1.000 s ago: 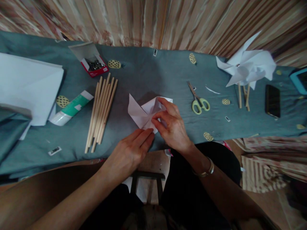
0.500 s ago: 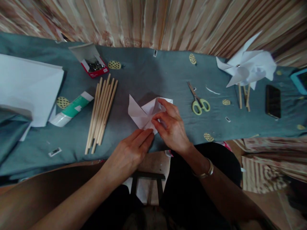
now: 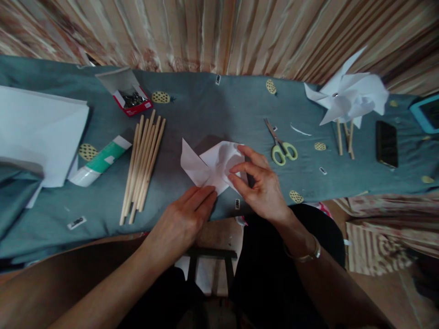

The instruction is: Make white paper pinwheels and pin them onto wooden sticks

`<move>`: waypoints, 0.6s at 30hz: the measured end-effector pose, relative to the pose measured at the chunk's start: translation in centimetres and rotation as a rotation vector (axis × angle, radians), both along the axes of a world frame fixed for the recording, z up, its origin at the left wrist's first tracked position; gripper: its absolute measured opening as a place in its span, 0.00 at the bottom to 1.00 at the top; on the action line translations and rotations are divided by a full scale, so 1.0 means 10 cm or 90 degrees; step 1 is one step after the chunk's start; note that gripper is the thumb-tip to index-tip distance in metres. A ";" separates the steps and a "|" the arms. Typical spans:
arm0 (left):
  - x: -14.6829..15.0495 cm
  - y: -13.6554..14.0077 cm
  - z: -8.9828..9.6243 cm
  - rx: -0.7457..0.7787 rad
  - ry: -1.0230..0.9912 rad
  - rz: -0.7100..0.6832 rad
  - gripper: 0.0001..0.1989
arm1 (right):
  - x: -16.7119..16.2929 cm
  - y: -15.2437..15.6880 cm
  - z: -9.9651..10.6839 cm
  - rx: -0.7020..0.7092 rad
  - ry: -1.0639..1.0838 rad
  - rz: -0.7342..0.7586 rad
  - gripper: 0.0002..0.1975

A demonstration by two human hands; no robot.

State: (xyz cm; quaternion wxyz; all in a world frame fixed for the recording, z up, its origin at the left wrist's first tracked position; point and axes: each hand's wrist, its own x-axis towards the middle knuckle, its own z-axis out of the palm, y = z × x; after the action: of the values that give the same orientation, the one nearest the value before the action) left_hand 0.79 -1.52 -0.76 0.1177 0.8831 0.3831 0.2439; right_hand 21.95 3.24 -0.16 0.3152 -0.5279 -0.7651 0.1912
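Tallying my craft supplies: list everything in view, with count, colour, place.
Folded paper: one, white, centre
Sticks: about eight, pale wood, left of centre
Tube: one, green and white, left of sticks
Paper sheets: several, white, far left
Box: one, red, behind sticks
Metal pieces: many, silvery, inside box
Scissors: one pair, green-handled, right of centre
Thin strip: one, white, right of scissors
Pinwheels: at least two, white, right
Phone: one, black, near pinwheels
Device: one, blue, right edge
Tablecloth: one, teal, under these
Curtain: one, beige striped, back
Striped fabric: one, beige, lower right
Frame: one, dark, bottom centre
Bracelet: one, silvery, right wrist
Legs: two, dark, bottom
Hands, left and right: two, bare, touching folded paper
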 end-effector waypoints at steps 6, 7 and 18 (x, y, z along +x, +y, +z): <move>0.01 0.02 0.05 0.023 0.004 0.004 0.12 | 0.16 -0.05 0.05 -0.094 -0.020 0.047 0.10; 0.02 0.02 0.05 0.026 0.002 0.006 0.11 | 0.18 -0.05 0.05 -0.100 -0.032 0.057 0.11; 0.01 0.01 0.05 0.016 -0.022 0.018 0.11 | 0.13 -0.08 0.07 -0.065 -0.074 0.090 0.09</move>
State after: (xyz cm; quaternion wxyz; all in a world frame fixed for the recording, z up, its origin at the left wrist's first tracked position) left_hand 0.92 -1.38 -0.28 0.1100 0.8746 0.3905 0.2655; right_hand 23.28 2.42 0.56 0.2290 -0.4984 -0.8066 0.2205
